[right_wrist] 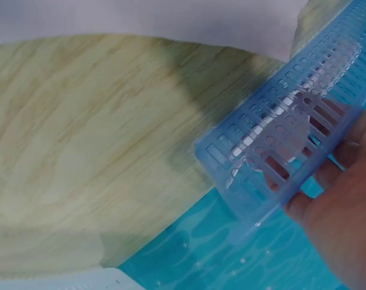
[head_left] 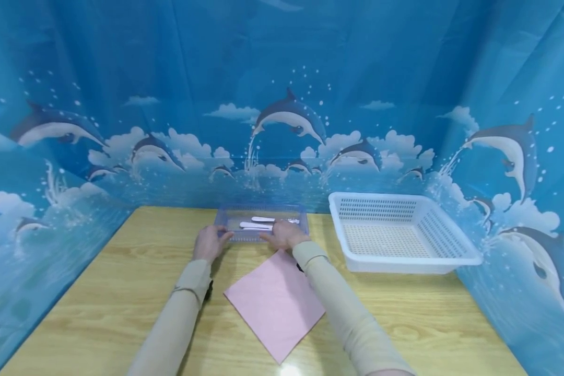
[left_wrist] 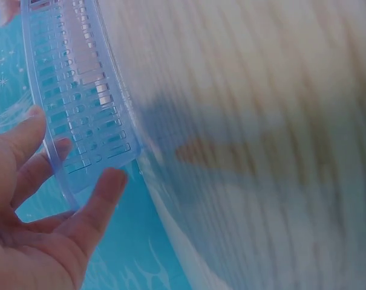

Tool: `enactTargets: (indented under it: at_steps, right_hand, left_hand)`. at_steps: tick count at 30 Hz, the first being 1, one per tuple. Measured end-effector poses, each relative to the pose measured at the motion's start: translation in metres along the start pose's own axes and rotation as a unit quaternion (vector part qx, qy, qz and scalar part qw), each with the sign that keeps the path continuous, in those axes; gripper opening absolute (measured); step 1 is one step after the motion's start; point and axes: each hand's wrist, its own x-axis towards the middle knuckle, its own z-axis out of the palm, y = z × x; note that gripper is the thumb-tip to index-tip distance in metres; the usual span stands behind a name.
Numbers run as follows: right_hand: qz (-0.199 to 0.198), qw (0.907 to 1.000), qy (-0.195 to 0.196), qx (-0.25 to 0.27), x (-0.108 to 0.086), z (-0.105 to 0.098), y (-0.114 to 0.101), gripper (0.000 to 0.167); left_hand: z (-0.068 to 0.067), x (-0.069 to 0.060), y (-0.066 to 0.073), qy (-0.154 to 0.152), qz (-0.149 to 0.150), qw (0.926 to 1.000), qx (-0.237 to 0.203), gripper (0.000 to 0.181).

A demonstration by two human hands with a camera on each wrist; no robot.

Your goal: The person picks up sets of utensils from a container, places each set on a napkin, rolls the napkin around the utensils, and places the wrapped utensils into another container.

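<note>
A translucent blue plastic basket [head_left: 247, 236] with slotted walls stands near the table's back edge. Inside lie several pieces of cutlery with white handles [head_left: 256, 226]. At the basket's left end, my left hand [head_left: 209, 243] grips the corner, its fingers at the rim in the left wrist view. My right hand [head_left: 285, 235] reaches over the front rim, with fingers inside the basket by the cutlery. Through the slots in the right wrist view those fingers [right_wrist: 276, 171] show only partly, so whether they pinch a piece is unclear. A pink square cloth [head_left: 274, 303] lies flat before the basket.
To the right sits a larger white perforated basket [head_left: 404, 265], on the wood-patterned table [head_left: 98, 292]. Dolphin-printed blue curtains [head_left: 282, 47] enclose the back and sides. The right forearm passes over the cloth's right edge.
</note>
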Motion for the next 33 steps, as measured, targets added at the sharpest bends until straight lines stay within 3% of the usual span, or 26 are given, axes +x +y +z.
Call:
enactTargets:
  at_steps: [6,15,20,24,29,33]
  right_hand:
    - [0.008,0.9998,0.012,0.01,-0.001,0.0,0.006,0.076]
    - [0.009,0.9975,-0.001,0.07,0.003,0.005,0.012,0.079]
    - [-0.022,0.9959,0.038,0.08,0.003,0.006,0.013,0.074]
    - [-0.052,0.9918,0.083,0.082,0.005,0.006,0.014,0.059]
    - [-0.07,0.9786,0.158,0.111,0.006,0.004,0.014,0.028]
    - [-0.07,0.9625,0.225,0.135,0.005,0.002,0.014,0.025]
  left_hand:
    - [-0.001,0.001,0.001,-0.001,0.0,0.9999,-0.013,0.034]
    - [0.001,0.005,0.001,-0.001,0.0,1.0,-0.006,0.035]
    - [0.0,0.004,0.001,-0.004,-0.004,0.9999,-0.013,0.035]
    - [-0.001,0.004,0.002,-0.007,-0.001,0.9999,-0.009,0.035]
    - [-0.001,0.004,0.001,-0.004,0.003,0.9999,-0.008,0.033]
    - [-0.001,0.005,0.0,-0.005,0.006,0.9999,-0.011,0.033]
